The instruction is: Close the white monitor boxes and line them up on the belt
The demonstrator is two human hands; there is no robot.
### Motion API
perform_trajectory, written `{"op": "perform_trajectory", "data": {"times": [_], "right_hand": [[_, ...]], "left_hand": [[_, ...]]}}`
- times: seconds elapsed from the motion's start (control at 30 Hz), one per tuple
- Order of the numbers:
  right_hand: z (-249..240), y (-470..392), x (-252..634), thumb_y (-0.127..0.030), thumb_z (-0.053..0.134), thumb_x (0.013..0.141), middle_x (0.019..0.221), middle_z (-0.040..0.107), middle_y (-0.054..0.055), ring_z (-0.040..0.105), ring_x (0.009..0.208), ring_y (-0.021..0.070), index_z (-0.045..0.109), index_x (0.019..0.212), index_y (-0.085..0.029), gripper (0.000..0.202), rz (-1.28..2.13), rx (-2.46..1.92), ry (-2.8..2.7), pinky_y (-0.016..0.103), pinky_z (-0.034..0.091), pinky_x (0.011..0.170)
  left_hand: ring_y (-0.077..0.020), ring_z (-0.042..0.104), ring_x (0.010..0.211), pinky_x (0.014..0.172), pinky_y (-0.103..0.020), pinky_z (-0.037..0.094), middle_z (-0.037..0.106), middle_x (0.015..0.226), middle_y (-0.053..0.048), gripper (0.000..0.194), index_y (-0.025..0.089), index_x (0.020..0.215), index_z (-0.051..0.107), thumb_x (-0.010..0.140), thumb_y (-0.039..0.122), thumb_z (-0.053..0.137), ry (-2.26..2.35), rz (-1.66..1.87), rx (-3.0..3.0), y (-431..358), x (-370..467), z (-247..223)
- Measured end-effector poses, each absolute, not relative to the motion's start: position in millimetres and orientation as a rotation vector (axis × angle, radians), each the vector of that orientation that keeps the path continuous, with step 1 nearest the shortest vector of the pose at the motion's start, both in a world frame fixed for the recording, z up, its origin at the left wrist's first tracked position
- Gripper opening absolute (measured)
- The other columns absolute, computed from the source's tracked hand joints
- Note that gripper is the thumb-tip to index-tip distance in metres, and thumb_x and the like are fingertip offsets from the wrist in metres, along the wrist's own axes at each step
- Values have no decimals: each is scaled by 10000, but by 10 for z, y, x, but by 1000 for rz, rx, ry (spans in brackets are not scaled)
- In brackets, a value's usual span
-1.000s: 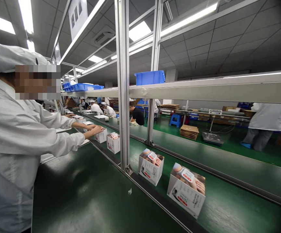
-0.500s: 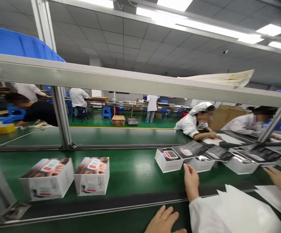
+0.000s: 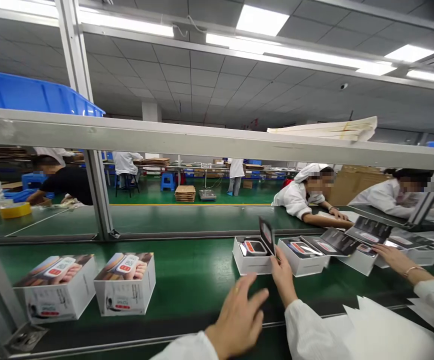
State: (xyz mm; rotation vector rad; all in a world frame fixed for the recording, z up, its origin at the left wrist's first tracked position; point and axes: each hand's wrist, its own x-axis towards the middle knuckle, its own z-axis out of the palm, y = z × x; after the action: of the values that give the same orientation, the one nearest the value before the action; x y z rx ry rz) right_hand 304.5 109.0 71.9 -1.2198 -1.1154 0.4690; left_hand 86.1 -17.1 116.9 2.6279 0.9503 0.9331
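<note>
My left hand [image 3: 240, 316] hovers over the near edge of the conveyor, fingers spread, holding nothing. My right hand [image 3: 283, 278] grips the edge of a lid [image 3: 266, 237], which stands nearly upright. That lid belongs to an open white box [image 3: 253, 264], where a white device with a grey screen and red marks [image 3: 255, 247] shows. Just right of it sits another open box [image 3: 301, 264] with its lid folded back. Two closed boxes, a left one [image 3: 55, 295] and one beside it [image 3: 126, 287], bear a picture of a device and a hand.
More open boxes [image 3: 363, 260] line the belt at right, where a co-worker's hand [image 3: 399, 260] touches a raised lid. White sheets [image 3: 385, 330] lie at the near right. A metal rail [image 3: 202, 132] crosses above the green belt [image 3: 194, 260]. People work across the line.
My right hand has raised the box's lid from lying open to nearly upright. My left hand has come up and forward. The closed boxes have shifted left.
</note>
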Motion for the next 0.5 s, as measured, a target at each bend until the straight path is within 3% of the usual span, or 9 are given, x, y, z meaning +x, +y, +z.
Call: {"op": "perform_trajectory", "data": {"times": [0.13,0.23,0.3,0.37,0.5], "right_hand": [[698,965,2908,-475,530,775,1381,543,76,409,1355,285,701,1168,-238,489,507,-1254,-1341,431,256,1161],[715,931,2785,-519,543,795,1370,556,73,442,1329,285,660,1206,-241,510,645,-1235,-1323,423,314,1128],[752,929,2709,-570,570,789,1333,585,80,501,1265,290,634,1213,-233,546,703,-1248,-1262,418,367,1083],[800,932,2646,-605,604,768,1311,600,79,530,1222,287,615,1219,-234,585,723,-1265,-1200,410,391,1056],[890,915,2476,-655,570,788,1306,608,62,580,1156,250,559,1310,-258,656,889,-1148,-1150,365,456,979]], "left_hand": [[-307,92,1493,1208,-515,131,180,1615,-125,726,167,1504,330,810,90,529,1302,957,2532,439,844,1571],[-315,312,1428,1171,-462,270,351,1533,-197,809,91,1525,255,767,74,537,1426,793,2319,779,832,1479],[-282,404,1377,1130,-409,346,394,1510,-183,853,112,1543,203,755,59,522,1417,756,2298,814,768,1344],[-272,382,1385,1129,-405,338,355,1535,-154,898,160,1560,153,755,68,540,1408,740,2317,720,643,1267],[-402,144,1443,1159,-568,150,205,1584,-86,1021,342,1536,238,676,199,771,1405,706,2511,458,298,1495]]}}
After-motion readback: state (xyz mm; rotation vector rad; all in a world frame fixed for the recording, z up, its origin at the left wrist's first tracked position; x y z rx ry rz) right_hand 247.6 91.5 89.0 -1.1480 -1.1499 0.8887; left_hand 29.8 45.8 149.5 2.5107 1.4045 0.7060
